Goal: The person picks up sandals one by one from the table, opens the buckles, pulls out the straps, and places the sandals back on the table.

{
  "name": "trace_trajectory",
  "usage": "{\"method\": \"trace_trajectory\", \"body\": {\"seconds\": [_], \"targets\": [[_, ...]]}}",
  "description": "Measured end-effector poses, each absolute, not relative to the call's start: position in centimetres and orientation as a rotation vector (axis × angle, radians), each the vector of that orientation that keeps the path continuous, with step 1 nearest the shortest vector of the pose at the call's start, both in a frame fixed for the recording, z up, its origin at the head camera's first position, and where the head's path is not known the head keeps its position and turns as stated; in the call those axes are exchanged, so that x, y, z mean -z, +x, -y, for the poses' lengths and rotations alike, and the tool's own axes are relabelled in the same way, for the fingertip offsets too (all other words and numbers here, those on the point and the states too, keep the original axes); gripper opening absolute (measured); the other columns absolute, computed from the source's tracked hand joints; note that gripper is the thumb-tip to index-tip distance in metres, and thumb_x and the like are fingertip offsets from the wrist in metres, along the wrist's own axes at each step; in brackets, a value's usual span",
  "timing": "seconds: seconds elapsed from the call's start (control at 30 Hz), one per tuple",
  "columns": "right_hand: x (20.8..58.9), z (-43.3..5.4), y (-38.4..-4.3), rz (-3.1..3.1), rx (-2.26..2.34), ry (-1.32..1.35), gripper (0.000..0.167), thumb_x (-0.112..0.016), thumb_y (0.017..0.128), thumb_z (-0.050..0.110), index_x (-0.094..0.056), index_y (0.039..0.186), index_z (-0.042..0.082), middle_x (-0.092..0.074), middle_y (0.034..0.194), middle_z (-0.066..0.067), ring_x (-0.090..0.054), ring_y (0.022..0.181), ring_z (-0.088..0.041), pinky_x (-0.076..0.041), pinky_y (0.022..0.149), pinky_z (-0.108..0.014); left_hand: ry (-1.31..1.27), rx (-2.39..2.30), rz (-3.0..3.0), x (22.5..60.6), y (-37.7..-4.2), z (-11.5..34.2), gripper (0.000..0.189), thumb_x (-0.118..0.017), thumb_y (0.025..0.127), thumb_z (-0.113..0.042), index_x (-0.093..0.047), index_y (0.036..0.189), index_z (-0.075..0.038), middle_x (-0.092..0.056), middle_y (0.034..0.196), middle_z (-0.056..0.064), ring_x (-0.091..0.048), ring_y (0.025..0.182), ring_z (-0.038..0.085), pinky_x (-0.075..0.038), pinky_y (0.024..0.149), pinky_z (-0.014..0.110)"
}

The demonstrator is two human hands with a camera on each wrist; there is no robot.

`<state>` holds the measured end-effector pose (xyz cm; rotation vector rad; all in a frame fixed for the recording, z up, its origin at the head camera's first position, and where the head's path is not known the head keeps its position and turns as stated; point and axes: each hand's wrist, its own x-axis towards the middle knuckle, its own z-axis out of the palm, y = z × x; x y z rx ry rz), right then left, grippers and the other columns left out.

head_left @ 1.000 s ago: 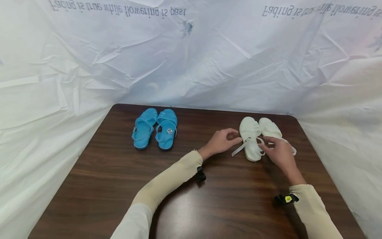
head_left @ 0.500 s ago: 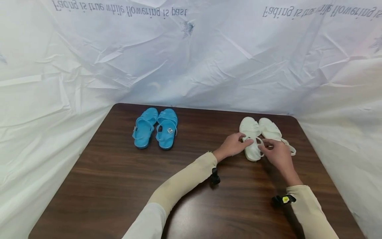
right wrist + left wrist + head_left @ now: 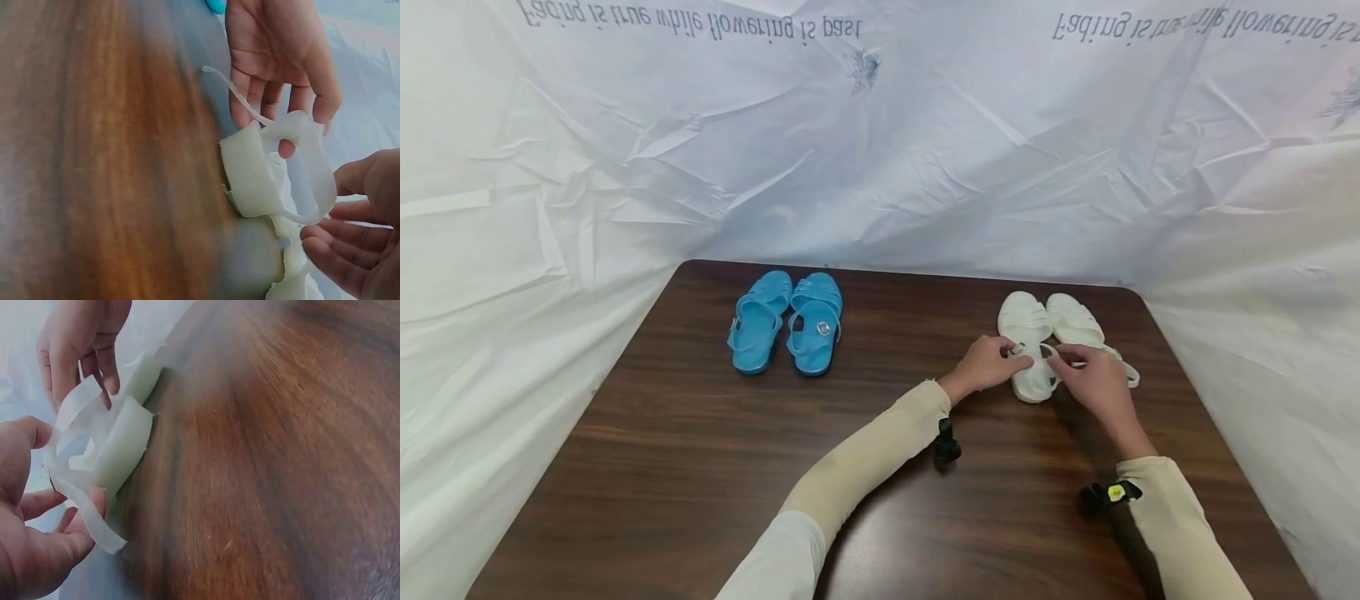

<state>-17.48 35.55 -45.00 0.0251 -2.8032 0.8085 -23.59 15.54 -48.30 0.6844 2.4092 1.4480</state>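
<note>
A white sandal (image 3: pixel 1024 315) lies toes-away on the table, and its mate (image 3: pixel 1075 318) is just to its right. At the left side of the first sandal, my left hand (image 3: pixel 988 364) pinches the ankle strap around the buckle with thumb and forefinger. The strap's loose end (image 3: pixel 99 525) hangs past the thumb in the left wrist view. From the other side, my right hand (image 3: pixel 1097 383) holds the strap loop (image 3: pixel 320 165) with thumb and fingers. That hand covers part of the second sandal. The buckle is mostly hidden by my left fingers.
Two blue sandals (image 3: pixel 756 325) stand side by side at the back left of the dark wooden table (image 3: pixel 700 483). White printed sheeting (image 3: pixel 865 167) hangs behind the table and along both sides.
My left hand has moved right, from beside the white sandal onto its strap and buckle. The right hand has stayed nearly in place at the strap loop.
</note>
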Motion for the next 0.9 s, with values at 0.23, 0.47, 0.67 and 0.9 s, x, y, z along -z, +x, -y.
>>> {"method": "trace_trajectory", "body": {"seconds": [0.23,0.47,0.67,0.9], "targets": [[44.6,-35.9,-18.1,2.967,-0.833,-0.03,0.05,-0.062,0.102,0.034,-0.064,0.131,-0.007,-0.074,0.106,-0.025,-0.073,0.079,-0.029,-0.055,0.067,-0.042,0.534,-1.427,-2.352,47.7,-23.3,-15.7,0.054,-0.061,0.1,-0.053,-0.063,0.136,-0.013,-0.07,0.12,0.006,-0.044,0.046,0.014,-0.046,0.054,0.031],[44.6,-35.6,-18.2,2.976,-0.843,-0.014,0.049,-0.064,0.101,0.032,-0.064,0.131,-0.007,-0.071,0.114,-0.028,-0.07,0.095,-0.039,-0.056,0.07,-0.045,0.551,-1.522,-2.379,48.0,-23.2,-15.5,0.047,-0.065,0.099,-0.049,-0.071,0.125,-0.01,-0.074,0.113,0.005,-0.061,0.062,0.009,-0.052,0.066,0.026],[44.6,-35.2,-17.9,2.964,-0.903,-0.015,0.051,-0.065,0.101,0.031,-0.062,0.135,-0.006,-0.07,0.118,-0.029,-0.069,0.101,-0.042,-0.056,0.068,-0.038,0.521,-1.63,-2.343,48.2,-23.1,-15.2,0.031,-0.07,0.098,-0.04,-0.076,0.11,-0.013,-0.073,0.104,-0.001,-0.063,0.071,0.008,-0.051,0.067,0.025],[43.9,-34.4,-17.5,2.904,-0.989,-0.029,0.052,-0.068,0.099,0.036,-0.064,0.134,-0.002,-0.071,0.117,-0.026,-0.07,0.102,-0.04,-0.055,0.068,-0.033,0.506,-1.713,-2.288,47.9,-23.1,-14.3,0.03,-0.071,0.097,-0.036,-0.075,0.113,-0.01,-0.073,0.104,-0.002,-0.064,0.08,0.004,-0.052,0.069,0.024]]}}
